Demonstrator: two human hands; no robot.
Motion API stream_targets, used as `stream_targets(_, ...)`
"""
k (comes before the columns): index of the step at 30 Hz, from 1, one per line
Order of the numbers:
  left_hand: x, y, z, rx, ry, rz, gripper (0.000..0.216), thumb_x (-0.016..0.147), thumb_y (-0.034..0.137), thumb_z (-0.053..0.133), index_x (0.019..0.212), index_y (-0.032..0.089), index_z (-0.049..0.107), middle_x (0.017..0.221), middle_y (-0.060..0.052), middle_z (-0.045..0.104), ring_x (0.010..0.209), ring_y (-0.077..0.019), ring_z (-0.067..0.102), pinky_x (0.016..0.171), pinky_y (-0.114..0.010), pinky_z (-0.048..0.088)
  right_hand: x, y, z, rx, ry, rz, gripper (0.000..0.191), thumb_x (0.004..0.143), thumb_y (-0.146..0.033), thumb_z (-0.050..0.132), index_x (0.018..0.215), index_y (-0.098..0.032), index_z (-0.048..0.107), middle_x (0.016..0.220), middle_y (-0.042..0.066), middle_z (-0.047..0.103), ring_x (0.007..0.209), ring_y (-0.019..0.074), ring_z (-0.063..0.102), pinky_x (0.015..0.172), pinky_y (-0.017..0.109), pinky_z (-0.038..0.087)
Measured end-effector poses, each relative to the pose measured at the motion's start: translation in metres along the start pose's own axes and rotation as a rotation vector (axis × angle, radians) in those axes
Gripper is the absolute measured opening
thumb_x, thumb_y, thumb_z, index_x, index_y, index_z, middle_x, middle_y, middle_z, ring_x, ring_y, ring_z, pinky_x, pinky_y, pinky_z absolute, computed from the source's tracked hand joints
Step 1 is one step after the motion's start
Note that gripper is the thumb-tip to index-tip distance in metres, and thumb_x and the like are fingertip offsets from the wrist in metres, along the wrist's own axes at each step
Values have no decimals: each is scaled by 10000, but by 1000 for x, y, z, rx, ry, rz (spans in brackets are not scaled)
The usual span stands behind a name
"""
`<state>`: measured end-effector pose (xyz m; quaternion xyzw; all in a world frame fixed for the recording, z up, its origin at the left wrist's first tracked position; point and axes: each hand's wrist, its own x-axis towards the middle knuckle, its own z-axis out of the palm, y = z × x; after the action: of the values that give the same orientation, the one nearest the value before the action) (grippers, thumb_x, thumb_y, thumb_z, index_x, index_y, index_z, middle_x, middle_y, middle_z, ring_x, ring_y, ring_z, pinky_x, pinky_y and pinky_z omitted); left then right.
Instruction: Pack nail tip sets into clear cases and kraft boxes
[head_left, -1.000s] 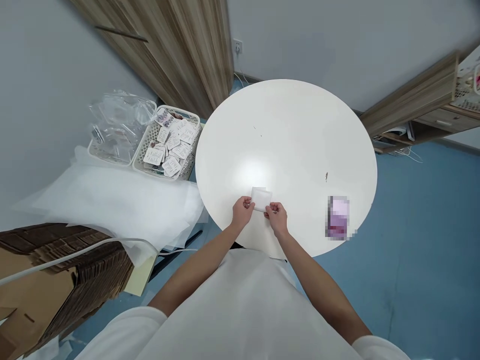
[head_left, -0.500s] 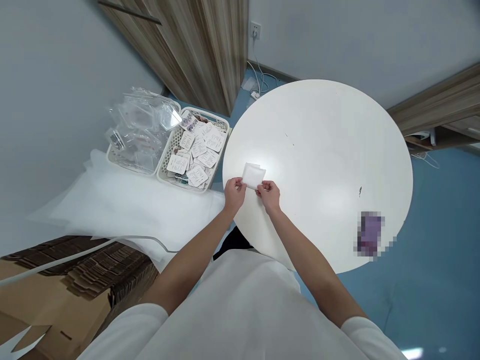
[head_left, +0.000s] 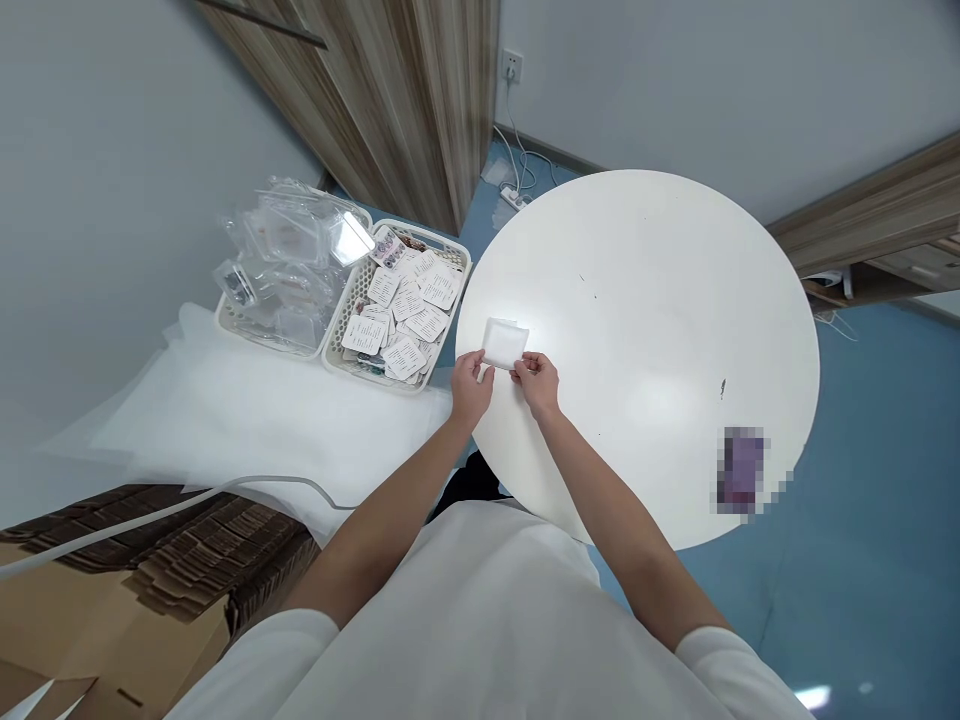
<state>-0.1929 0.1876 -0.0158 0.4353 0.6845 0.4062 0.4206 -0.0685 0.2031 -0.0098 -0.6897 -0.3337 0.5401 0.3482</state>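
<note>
I pinch the small white pouch (head_left: 505, 342) by its near edge, left hand (head_left: 469, 385) and right hand (head_left: 537, 380) equally close, above the round table (head_left: 660, 300), the pouch extending away from my fingertips.

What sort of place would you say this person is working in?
Probably a small packing room: a basket of printed packets, a basket of clear bags and stacked flat cardboard boxes sit beside a round white table.
</note>
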Motion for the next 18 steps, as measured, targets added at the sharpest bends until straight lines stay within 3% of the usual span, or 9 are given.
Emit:
stream_targets(8, -13, -7, -2, -22, -2, -3, 392, 747, 177, 530, 1133, 208, 470, 1158, -82, 429, 1048, -163, 486, 924, -329, 414, -22, 12, -12, -59, -53, -19, 463, 685, -370, 555, 1119, -244, 453, 1097, 41, 507, 713, 114, 598, 704, 295, 488)
stream_targets(18, -38, -11, -1, -26, 31, -43, 445, 753, 206, 539, 1182, 220, 421, 1193, -88, 410, 1101, -177, 458, 944, -344, 396, -57, 38, -34, -154, -133, -10, 462, 683, -341, 532, 1125, -233, 452, 1109, 52, 496, 690, 112, 566, 721, 315, 472)
